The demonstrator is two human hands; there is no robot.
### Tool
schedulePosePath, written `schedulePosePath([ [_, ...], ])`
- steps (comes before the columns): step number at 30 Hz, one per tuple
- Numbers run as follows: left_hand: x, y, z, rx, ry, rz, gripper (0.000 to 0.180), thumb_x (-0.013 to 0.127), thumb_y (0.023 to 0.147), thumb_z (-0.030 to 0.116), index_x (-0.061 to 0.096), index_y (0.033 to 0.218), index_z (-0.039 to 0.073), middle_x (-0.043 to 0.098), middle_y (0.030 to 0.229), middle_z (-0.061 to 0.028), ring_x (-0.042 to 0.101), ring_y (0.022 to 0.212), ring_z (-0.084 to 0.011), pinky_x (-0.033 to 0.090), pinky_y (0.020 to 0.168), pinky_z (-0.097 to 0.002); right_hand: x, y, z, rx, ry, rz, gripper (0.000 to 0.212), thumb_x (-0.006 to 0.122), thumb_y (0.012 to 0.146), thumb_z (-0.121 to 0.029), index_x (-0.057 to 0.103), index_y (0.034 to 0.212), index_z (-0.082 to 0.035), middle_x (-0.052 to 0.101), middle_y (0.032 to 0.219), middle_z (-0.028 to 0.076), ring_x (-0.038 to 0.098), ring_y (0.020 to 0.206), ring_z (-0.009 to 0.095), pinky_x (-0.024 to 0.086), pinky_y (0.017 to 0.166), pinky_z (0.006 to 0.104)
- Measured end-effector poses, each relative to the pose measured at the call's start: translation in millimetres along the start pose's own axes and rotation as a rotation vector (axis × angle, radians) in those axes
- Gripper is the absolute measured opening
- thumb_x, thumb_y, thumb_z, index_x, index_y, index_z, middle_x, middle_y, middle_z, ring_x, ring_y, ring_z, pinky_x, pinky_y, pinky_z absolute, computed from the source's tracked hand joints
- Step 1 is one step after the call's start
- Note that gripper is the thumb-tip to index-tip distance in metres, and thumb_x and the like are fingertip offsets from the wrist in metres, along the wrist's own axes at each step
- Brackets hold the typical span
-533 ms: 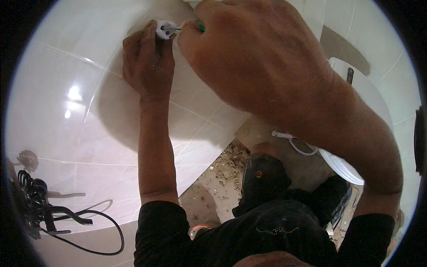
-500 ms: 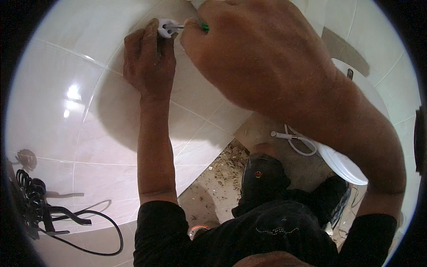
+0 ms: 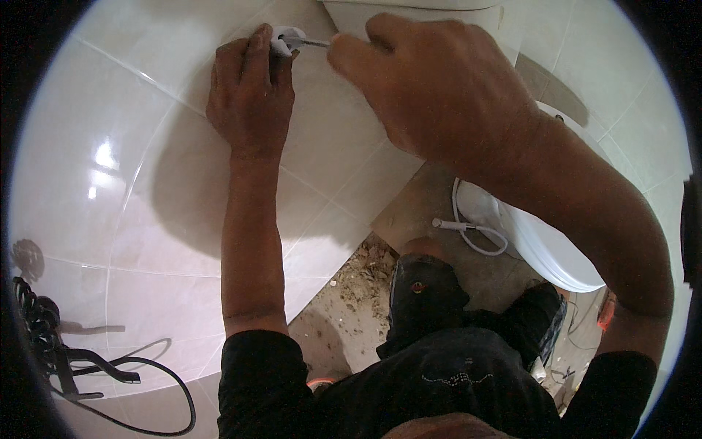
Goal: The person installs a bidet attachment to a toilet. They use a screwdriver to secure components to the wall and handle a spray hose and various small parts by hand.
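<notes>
Left hand (image 3: pixel 252 95) grips a small white rounded fitting (image 3: pixel 291 38) against the pale glossy tiled wall (image 3: pixel 168 249), apparently to steady it. Right hand (image 3: pixel 446 88), closed around a slim metal-shafted tool (image 3: pixel 314 43), holds its tip at the fitting. Below the right hand: a white cylindrical nozzle (image 3: pixel 446 224).

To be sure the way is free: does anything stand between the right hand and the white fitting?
Only the metal tool shaft, which runs from the right hand to the white fitting; nothing else visible is between. The left hand holds the fitting from the opposite side.
</notes>
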State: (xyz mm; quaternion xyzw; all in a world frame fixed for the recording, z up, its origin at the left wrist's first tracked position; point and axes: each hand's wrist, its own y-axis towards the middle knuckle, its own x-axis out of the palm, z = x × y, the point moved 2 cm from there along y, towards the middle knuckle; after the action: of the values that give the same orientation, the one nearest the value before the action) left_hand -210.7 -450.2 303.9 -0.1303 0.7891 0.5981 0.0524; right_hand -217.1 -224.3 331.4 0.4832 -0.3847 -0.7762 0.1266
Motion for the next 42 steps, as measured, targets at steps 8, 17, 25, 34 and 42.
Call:
schedulePosePath([
  [8,-1,-2,-2,0.051,0.029,0.047,0.04,0.085,0.076,0.02,0.072,0.113,0.015,0.062,0.099,-0.0011,0.066,0.087,-0.0211,0.056,0.069,-0.0351,3,-2,-7,-0.012,-0.002,0.026,0.025,0.071,0.089,-0.007,0.064,0.112,-0.003,0.067,0.088,0.014,0.07,0.071,0.019,0.057,0.056,0.0317],
  [17,-9,-5,-8,0.008,-0.027,0.046,0.036,0.082,0.08,0.023,0.074,0.115,0.018,0.068,0.104,-0.0069,0.069,0.093,-0.0246,0.058,0.077,-0.0371,-42,23,-25,0.194,0.138,-0.299,0.014,0.058,0.094,-0.006,0.063,0.094,0.006,0.063,0.079,0.015,0.059,0.062,0.018,0.049,0.055,0.0315],
  [25,3,-9,-8,-0.002,-0.003,0.033,0.039,0.084,0.08,0.026,0.072,0.117,0.02,0.068,0.102,-0.0042,0.069,0.091,-0.0241,0.058,0.072,-0.0363,-19,7,2,0.364,0.491,-0.072,0.019,0.066,0.092,-0.008,0.063,0.108,0.002,0.065,0.085,0.013,0.065,0.067,0.018,0.055,0.059,0.0318],
  [34,3,-6,0,0.038,-0.048,0.114,0.041,0.085,0.077,0.024,0.071,0.115,0.019,0.068,0.099,-0.0031,0.069,0.087,-0.0226,0.058,0.071,-0.036,-18,16,-1,0.566,0.536,-0.246,0.024,0.066,0.093,-0.006,0.065,0.116,-0.001,0.069,0.091,0.017,0.07,0.073,0.023,0.059,0.066,0.0394],
  [42,5,-1,1,-0.002,-0.013,0.085,0.041,0.085,0.077,0.024,0.071,0.115,0.019,0.067,0.103,-0.0049,0.069,0.089,-0.0248,0.058,0.073,-0.0382,-24,7,5,0.319,0.449,-0.031,0.018,0.062,0.092,-0.009,0.062,0.103,0.005,0.066,0.089,0.02,0.064,0.07,0.024,0.052,0.062,0.0374],
])
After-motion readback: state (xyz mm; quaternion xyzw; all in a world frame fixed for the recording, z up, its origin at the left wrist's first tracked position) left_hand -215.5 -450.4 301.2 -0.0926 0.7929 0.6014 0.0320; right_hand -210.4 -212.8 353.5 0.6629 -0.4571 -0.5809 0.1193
